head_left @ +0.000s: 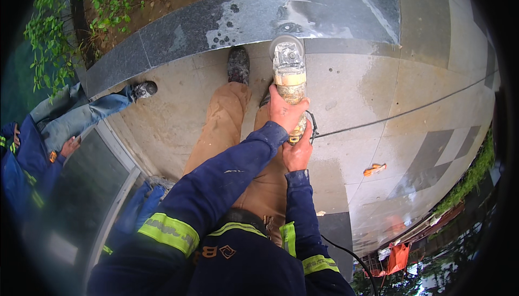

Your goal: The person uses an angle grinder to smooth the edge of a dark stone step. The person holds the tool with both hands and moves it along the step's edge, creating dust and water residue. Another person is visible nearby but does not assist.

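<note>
A dusty angle grinder (289,71) points away from me, its round guard and disc (287,44) down at the edge of a dark polished stone curb (216,22). My left hand (285,113) grips the grinder's body from above. My right hand (298,152) holds its rear handle just behind, where the black power cord (405,111) leaves. Both arms are in dark blue sleeves with yellow reflective bands. My tan trouser leg and dusty boot (238,64) reach toward the curb, left of the tool.
The floor is pale stone tile (367,85), wet in patches, with darker inlaid squares at right. Another person in blue workwear sits at left, a shoe (144,89) stretched out. Plants and bare soil lie beyond the curb. An orange scrap (374,169) lies on the tiles.
</note>
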### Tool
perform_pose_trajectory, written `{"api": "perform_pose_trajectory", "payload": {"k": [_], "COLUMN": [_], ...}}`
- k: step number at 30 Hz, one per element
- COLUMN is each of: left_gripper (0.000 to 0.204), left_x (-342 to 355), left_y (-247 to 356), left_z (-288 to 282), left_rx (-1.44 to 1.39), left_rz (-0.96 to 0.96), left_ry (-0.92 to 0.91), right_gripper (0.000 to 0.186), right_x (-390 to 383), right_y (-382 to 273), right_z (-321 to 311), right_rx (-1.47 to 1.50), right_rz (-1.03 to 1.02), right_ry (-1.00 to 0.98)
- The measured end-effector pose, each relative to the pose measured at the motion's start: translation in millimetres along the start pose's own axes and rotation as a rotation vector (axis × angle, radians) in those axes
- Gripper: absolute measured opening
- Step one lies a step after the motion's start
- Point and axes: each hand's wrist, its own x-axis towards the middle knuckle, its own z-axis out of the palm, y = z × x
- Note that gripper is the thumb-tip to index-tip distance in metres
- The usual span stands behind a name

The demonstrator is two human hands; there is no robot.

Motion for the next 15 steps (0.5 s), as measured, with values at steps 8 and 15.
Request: {"api": "perform_pose_trajectory", "payload": {"k": [8,15], "left_gripper": [0.072,0.071], "left_x": [2.5,-4.5], "left_y": [-3.5,2.0], "left_z": [10.0,12.8], "left_rx": [0.013,0.033], "left_rz": [0.019,0.028], "left_ry": [-0.001,0.013], "right_gripper": [0.088,0.086], "right_x": [2.2,-0.9], "right_y": [-4.9,0.4], "right_z": [-7.8,-8.7], "right_rx": [0.068,0.081], "right_rz": [-0.017,0.01], "right_ry": [0.012,0.021]}}
